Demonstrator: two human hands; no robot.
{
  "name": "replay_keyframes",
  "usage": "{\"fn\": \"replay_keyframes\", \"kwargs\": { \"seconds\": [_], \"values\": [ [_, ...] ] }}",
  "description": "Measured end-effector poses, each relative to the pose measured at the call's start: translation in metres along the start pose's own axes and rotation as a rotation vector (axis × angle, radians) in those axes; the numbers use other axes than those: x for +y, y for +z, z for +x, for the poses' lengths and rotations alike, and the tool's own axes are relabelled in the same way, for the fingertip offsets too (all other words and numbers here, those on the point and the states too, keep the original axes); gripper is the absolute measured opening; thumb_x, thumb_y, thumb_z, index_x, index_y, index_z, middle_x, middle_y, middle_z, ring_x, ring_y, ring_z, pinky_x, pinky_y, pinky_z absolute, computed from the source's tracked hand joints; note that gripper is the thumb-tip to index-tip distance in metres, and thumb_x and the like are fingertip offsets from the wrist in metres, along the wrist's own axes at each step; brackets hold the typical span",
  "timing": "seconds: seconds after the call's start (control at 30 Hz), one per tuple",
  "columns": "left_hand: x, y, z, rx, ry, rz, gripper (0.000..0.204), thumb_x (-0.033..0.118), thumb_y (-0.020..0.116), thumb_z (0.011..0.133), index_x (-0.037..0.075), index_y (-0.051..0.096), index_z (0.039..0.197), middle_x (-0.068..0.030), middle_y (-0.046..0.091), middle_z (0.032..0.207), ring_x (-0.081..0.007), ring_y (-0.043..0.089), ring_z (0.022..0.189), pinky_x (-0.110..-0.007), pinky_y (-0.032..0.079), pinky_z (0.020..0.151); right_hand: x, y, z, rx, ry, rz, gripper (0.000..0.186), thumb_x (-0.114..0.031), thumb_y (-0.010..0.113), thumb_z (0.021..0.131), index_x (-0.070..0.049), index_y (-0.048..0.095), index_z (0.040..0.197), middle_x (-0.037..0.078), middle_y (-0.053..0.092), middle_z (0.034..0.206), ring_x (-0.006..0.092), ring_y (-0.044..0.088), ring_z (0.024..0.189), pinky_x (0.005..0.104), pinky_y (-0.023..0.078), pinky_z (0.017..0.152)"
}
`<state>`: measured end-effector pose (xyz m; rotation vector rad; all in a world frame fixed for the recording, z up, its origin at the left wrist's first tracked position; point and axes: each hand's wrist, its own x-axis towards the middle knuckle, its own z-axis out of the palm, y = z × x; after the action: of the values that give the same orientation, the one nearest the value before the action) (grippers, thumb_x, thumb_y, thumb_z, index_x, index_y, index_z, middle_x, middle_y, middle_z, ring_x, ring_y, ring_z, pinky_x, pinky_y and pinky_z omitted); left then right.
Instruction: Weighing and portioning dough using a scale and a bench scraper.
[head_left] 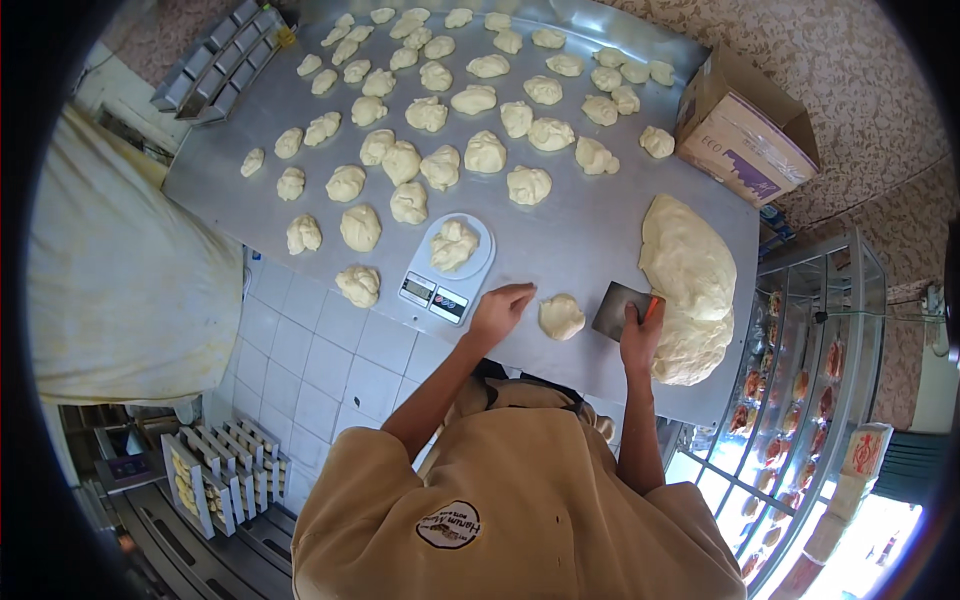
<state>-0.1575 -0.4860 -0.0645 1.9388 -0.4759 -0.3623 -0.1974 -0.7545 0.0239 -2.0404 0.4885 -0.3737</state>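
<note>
My right hand (640,335) grips a dough scraper (615,310) with a dark flat blade and an orange handle. The blade lies just left of a large mound of pale dough (690,285). My left hand (502,312) is beside the kitchen scale (425,289), its fingers drawn together and nothing visible in them. A small dough piece (561,316) rests on the table between my two hands, apart from both. On the round pan of the white scale sits another dough lump (454,245).
Many dough portions (440,167) cover the far and left parts of the metal table (585,235). An open cardboard box (740,140) stands at its right back edge, metal loaf pans (220,60) at the far left. A glazed rack (800,350) holds packaged goods on the right.
</note>
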Motion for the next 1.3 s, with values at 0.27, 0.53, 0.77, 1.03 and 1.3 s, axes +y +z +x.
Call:
{"fn": "replay_keyframes", "kwargs": {
  "seconds": [0.27,0.53,0.77,1.03,1.3],
  "values": [
    [0.036,0.046,-0.023,0.044,0.251,0.597,0.041,0.029,0.067,0.092,0.019,0.066,0.133,-0.0070,0.043,0.158,-0.0315,0.037,0.147,-0.053,0.035,0.110,-0.004,0.007,-0.006,-0.041,-0.001,0.014,0.028,-0.009,0.059,0.092,-0.002,0.051,0.117,0.014,0.057,0.093,0.0269,0.051,0.078,0.0391,0.046,0.075],
    [0.003,-0.127,0.007,0.458,-0.006,0.868,0.056,0.029,0.075,0.086,0.015,0.061,0.138,-0.0107,0.049,0.152,-0.0377,0.045,0.139,-0.051,0.036,0.112,-0.006,0.010,-0.025,-0.107,-0.010,0.027,0.027,-0.010,0.060,0.092,-0.003,0.051,0.116,0.016,0.060,0.092,0.0298,0.055,0.077,0.0420,0.047,0.074],
    [0.017,-0.099,0.002,0.687,-0.178,-0.134,0.042,0.020,0.077,0.084,0.007,0.068,0.123,-0.0113,0.073,0.112,-0.0235,0.070,0.097,-0.031,0.054,0.083,-0.044,0.030,-0.041,-0.313,0.030,0.036,0.027,-0.009,0.060,0.091,-0.003,0.049,0.115,0.017,0.063,0.083,0.0383,0.062,0.072,0.0460,0.049,0.067],
    [0.041,0.006,-0.031,0.387,-0.119,0.299,0.032,0.012,0.078,0.077,0.003,0.073,0.107,-0.0125,0.068,0.092,-0.0304,0.065,0.077,-0.037,0.053,0.073,-0.049,0.077,-0.041,-0.491,-0.119,-0.202,0.029,-0.005,0.057,0.089,-0.004,0.043,0.115,0.020,0.064,0.080,0.0447,0.064,0.070,0.0505,0.050,0.064],
    [0.030,-0.005,-0.024,0.300,-0.121,0.209,0.046,0.011,0.078,0.077,0.006,0.069,0.122,-0.0170,0.063,0.118,-0.0337,0.063,0.094,-0.039,0.052,0.081,-0.039,0.135,-0.046,-0.322,-0.268,-0.395,0.028,-0.006,0.054,0.090,-0.008,0.041,0.116,0.020,0.062,0.078,0.0397,0.063,0.065,0.0494,0.048,0.062]
  ]
}}
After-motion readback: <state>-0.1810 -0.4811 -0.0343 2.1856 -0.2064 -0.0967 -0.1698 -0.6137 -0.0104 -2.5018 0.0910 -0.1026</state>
